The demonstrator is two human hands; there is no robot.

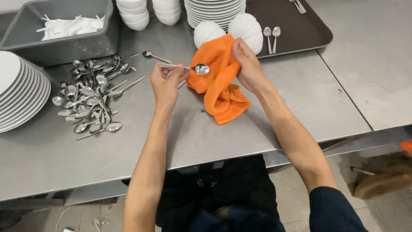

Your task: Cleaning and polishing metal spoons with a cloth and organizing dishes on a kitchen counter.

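Two steel tables (300, 90) stand edge to edge, their brushed tops dull grey and lightly scuffed, with a thin seam running between them on the right. Below the front edge shows a pale tiled floor (300, 193), and something brown and blurred sits at the far right of it.

At the back left a grey plastic tub (64, 41) holds a heap of white plastic cutlery (71, 25). Beside it stand stacked white bowls (137, 15), then a tall stack of white plates (214, 13), with two upturned white bowls (244, 28) just in front. A dark brown tray (296, 30) at the back right carries a pair of spoons (271, 36) lying side by side, and more cutlery at its far edge. Another stack of white plates (19, 94) fills the left edge, and next to it lies a loose pile of steel spoons (88, 96), with one single spoon (155, 56) apart from the pile. No packages, labels or signs can be made out.

Above the middle of the table, the left hand (165, 83) pinches the handle of a steel spoon (189, 68), fingers closed around it, bowl pointing right. The spoon's bowl touches an orange cloth (219, 81), which the right hand (248, 64) grips at its upper part with fingers closed; the cloth's lower end rests bunched on the table.
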